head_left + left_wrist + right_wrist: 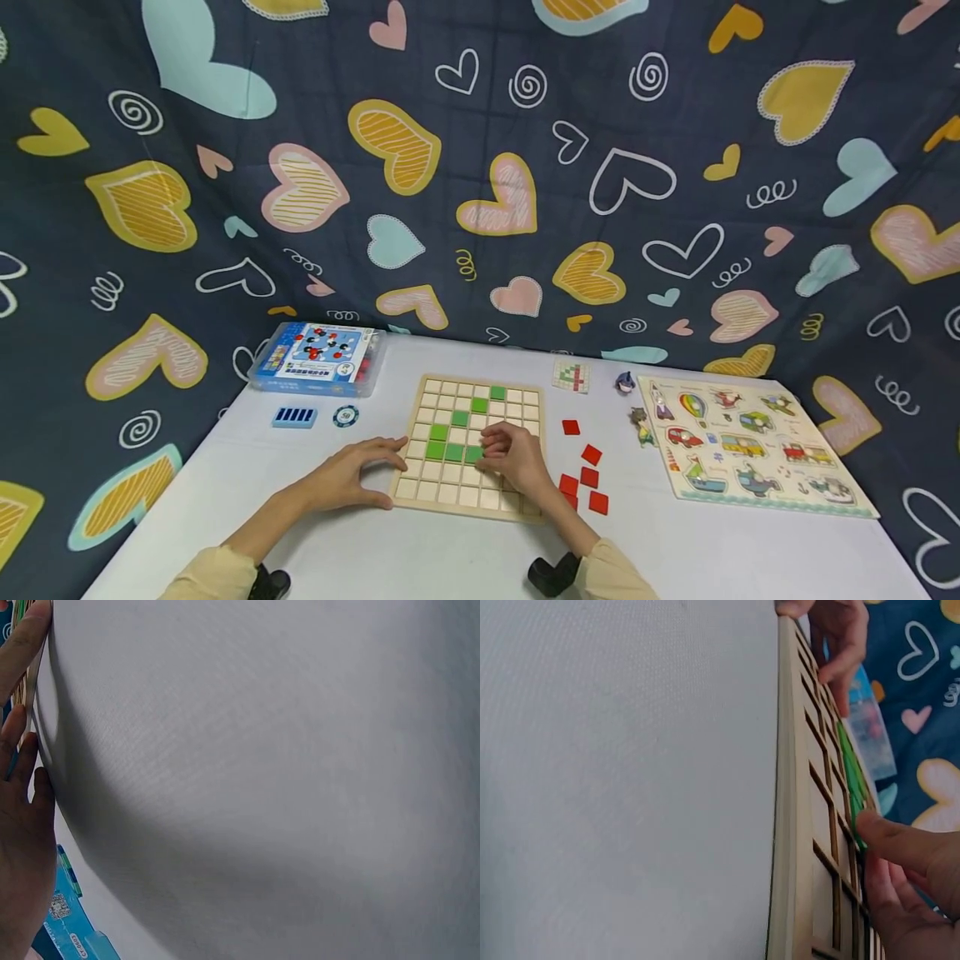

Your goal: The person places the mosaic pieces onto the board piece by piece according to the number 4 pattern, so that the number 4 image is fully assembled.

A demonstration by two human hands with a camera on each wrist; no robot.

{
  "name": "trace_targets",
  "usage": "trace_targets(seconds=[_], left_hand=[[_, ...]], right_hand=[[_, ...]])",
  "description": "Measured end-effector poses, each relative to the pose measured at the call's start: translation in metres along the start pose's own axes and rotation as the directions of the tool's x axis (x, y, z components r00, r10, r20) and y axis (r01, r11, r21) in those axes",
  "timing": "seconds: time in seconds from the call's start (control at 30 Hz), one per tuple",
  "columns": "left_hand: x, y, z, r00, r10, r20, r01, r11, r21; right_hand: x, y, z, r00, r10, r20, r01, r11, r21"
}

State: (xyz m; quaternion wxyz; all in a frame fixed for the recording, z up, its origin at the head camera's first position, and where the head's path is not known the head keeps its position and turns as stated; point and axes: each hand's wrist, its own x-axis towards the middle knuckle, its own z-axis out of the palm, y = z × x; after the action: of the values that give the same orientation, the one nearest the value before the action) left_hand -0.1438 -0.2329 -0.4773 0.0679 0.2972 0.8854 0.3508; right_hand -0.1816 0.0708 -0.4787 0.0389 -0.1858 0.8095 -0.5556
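A wooden grid board [468,511] lies on the table, its cells filled with pale squares and several green tiles [461,418]. My left hand [348,477], thumb and fingers spread apart, touches the board's left edge and lower left corner. Over the middle of the grid, my right hand [517,457] has its thumb and fingertips together at a green tile [473,455], pinching it at the end of the green row. In the right wrist view the thumb [889,836] meets the green strip, and the fingers below partly hide the tile.
Several red tiles [589,477] lie right of the board. Behind them are a small pattern card [572,376] and a picture puzzle board [757,450] with two small figures beside it. A plastic box [318,358], blue block [294,417] and round chip [346,416] stand at left.
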Motion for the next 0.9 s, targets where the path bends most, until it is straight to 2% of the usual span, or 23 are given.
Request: trace_targets(seconds=[0.17, 0.3, 0.37, 0.53, 0.67, 0.73, 0.83, 0.9], left_hand=[[0.001, -0.001, 0.002, 1.000, 0.007, 0.007, -0.007, 1.000, 0.002], [0.000, -0.002, 0.002, 1.000, 0.011, 0.000, -0.011, 1.000, 0.014], [-0.001, -0.002, 0.001, 1.000, 0.013, -0.006, -0.013, 1.000, 0.016], [-0.002, -0.002, 0.000, 1.000, 0.009, -0.004, -0.009, 1.000, 0.011], [-0.002, -0.002, -0.001, 1.000, 0.005, -0.003, -0.005, 1.000, 0.011], [-0.001, -0.002, -0.001, 1.000, 0.009, -0.007, -0.009, 1.000, 0.012], [0.000, -0.003, 0.000, 1.000, 0.013, -0.006, -0.013, 1.000, 0.013], [0.002, -0.003, 0.001, 1.000, 0.016, -0.002, -0.016, 1.000, 0.009]], right_hand=[[-0.006, -0.006, -0.005, 1.000, 0.021, 0.014, -0.022, 0.999, 0.049], [-0.017, -0.027, -0.022, 0.998, 0.055, 0.015, -0.056, 0.995, 0.084], [-0.022, -0.029, -0.034, 0.998, 0.058, 0.002, -0.057, 0.995, 0.081], [-0.030, -0.002, -0.065, 0.991, 0.098, -0.091, -0.092, 0.993, 0.073], [-0.032, 0.017, -0.092, 0.964, 0.177, -0.198, -0.178, 0.984, 0.015], [-0.030, 0.024, -0.104, 0.953, 0.189, -0.235, -0.204, 0.978, -0.041], [-0.022, 0.033, -0.119, 0.955, 0.176, -0.239, -0.211, 0.969, -0.130], [-0.016, 0.039, -0.126, 0.965, 0.163, -0.206, -0.203, 0.960, -0.191]])
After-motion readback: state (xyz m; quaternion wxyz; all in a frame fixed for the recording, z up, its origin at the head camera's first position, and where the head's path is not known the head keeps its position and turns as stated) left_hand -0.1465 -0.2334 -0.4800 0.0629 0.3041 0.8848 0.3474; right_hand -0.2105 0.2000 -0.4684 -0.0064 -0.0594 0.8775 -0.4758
